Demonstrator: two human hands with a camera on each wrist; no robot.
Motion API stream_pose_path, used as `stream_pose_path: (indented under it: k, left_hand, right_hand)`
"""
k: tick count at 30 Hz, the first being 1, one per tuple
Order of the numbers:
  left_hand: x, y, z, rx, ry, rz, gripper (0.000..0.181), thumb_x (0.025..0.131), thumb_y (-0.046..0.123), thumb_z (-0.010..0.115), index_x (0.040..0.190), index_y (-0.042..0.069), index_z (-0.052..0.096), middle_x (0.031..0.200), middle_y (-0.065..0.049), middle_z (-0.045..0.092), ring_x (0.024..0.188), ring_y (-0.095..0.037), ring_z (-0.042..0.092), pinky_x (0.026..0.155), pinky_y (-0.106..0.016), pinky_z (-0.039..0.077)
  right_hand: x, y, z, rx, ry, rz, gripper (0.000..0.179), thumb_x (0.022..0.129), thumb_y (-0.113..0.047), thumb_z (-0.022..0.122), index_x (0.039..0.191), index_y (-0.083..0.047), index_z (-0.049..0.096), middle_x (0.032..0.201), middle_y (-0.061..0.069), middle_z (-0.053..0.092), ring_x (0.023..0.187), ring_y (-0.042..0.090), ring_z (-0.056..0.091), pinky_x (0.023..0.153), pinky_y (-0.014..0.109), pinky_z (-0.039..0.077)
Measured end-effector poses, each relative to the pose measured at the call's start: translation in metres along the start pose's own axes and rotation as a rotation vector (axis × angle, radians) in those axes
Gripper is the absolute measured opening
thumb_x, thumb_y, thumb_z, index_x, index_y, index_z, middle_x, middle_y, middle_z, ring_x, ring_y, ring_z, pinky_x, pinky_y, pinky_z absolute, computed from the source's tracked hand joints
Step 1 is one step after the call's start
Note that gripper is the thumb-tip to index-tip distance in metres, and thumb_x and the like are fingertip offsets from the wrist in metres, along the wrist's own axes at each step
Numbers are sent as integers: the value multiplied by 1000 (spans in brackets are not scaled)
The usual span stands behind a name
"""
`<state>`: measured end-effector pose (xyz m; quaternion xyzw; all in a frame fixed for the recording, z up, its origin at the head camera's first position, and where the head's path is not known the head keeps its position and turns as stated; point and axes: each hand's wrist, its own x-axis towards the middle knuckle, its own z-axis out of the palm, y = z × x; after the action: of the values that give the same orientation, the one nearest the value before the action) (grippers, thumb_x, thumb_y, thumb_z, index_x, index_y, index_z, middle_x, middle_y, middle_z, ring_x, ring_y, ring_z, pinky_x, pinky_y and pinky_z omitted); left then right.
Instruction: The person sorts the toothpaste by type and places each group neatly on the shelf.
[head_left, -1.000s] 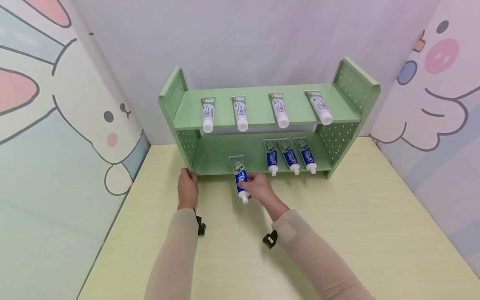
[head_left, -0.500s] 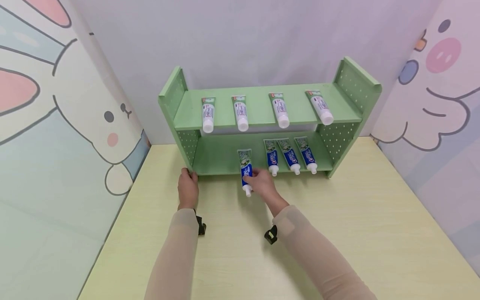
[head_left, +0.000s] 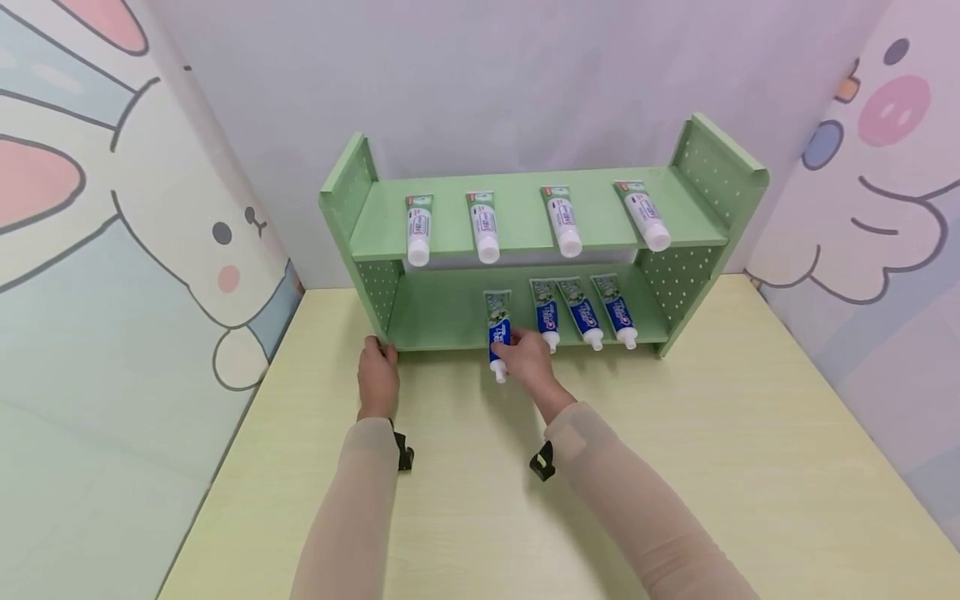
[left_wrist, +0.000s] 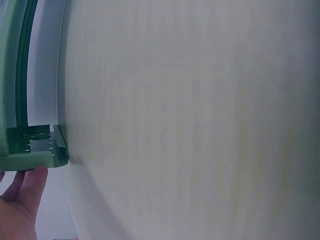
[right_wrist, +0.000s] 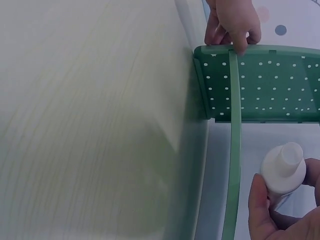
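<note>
In the head view my right hand (head_left: pixel 527 361) pinches a blue and green toothpaste tube (head_left: pixel 498 329) between thumb and fingers. Its white cap points toward me, over the front edge of the lower shelf, and its flat end lies over that shelf. The right wrist view shows the white cap (right_wrist: pixel 284 167) close up, with thumb and fingers on either side. At the lower left corner of the green two-tier rack (head_left: pixel 442 310), my left hand (head_left: pixel 378 379) grips the side panel (right_wrist: pixel 270 82), thumb over its front edge. Three more blue toothpaste tubes (head_left: pixel 582 312) lie to the right on the lower shelf.
Several white and green toothpaste tubes (head_left: pixel 484 225) lie spaced out on the upper shelf, caps forward. The rack stands on a pale wooden table (head_left: pixel 465 500) against a wall (head_left: pixel 517 83). Cartoon-printed panels (head_left: pixel 180 242) flank the table.
My right hand has carried the blue toothpaste tube right and farther back, from in front of the lower shelf to over it. My left hand keeps its place at the rack's corner.
</note>
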<state>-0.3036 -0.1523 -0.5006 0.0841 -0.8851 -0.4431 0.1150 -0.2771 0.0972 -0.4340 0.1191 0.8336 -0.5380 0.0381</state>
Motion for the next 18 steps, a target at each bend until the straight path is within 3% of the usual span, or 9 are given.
stream_pose_path:
  k: [18]
  left_hand:
    - [-3, 4, -1, 9, 1, 3, 29, 107, 24, 39, 123, 1, 41, 99, -15, 48, 84, -30, 48, 73, -42, 43]
  right_hand:
    - [19, -1, 4, -61, 26, -33, 51, 95, -25, 65, 138, -1, 52, 119, 15, 61, 103, 28, 59, 83, 40, 50]
